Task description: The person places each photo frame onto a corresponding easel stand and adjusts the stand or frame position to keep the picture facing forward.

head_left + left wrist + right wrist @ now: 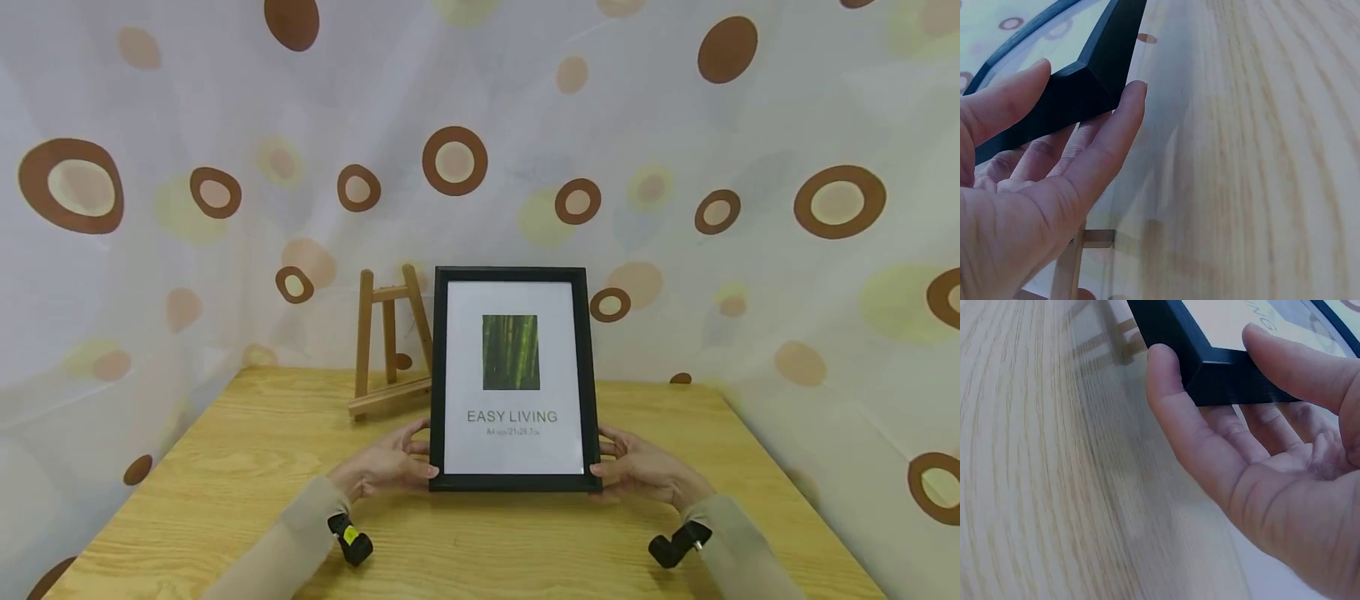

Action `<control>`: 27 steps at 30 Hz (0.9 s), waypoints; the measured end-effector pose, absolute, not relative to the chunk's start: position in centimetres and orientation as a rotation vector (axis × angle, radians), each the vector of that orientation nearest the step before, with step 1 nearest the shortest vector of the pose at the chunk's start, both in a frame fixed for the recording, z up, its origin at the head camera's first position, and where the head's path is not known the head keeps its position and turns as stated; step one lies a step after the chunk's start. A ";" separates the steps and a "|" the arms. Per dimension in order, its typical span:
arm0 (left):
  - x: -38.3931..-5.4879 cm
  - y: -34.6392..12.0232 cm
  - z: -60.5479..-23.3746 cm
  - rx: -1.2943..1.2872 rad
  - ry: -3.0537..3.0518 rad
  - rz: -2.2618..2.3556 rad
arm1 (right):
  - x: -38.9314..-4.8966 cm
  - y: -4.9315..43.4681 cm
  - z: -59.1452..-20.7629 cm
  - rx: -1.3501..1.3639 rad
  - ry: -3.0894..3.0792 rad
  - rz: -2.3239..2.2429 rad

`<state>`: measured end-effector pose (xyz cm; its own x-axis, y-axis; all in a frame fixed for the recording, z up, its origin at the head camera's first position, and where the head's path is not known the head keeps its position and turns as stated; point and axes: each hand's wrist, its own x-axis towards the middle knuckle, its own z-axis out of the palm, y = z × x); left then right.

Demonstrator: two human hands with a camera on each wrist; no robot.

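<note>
A black picture frame stands upright between my two hands, its white insert with a green bamboo picture and the words "EASY LIVING" facing me. My left hand grips its lower left corner, thumb on the front face and the other fingers round behind and beneath, as the left wrist view shows at the black corner. At the lower right corner my right hand holds on the same way, thumb in front. Behind the frame to the left stands a small wooden easel, its right part hidden by the frame.
The pale wood-grain table extends on both sides of the hands. A whitish curtain with brown and yellow circles hangs behind the table and along its sides. Small black devices are strapped to both wrists.
</note>
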<state>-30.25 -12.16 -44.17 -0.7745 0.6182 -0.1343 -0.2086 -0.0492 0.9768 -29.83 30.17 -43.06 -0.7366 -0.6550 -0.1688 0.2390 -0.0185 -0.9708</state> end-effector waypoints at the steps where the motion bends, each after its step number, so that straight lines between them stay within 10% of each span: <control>1: -30.3 -12.2 -44.1 0.435 1.671 1.882 | -29.9 30.1 -43.0 -0.448 1.629 -1.826; 27: -30.2 -15.0 -43.1 0.416 1.950 1.907 | -31.1 25.5 -42.8 -0.346 1.895 -1.875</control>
<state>-30.22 -14.96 -43.13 -0.8838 0.4635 -0.0632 -0.0530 0.0350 0.9980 -31.13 25.50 -42.77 -0.8673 -0.4780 -0.1388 0.1338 0.0447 -0.9900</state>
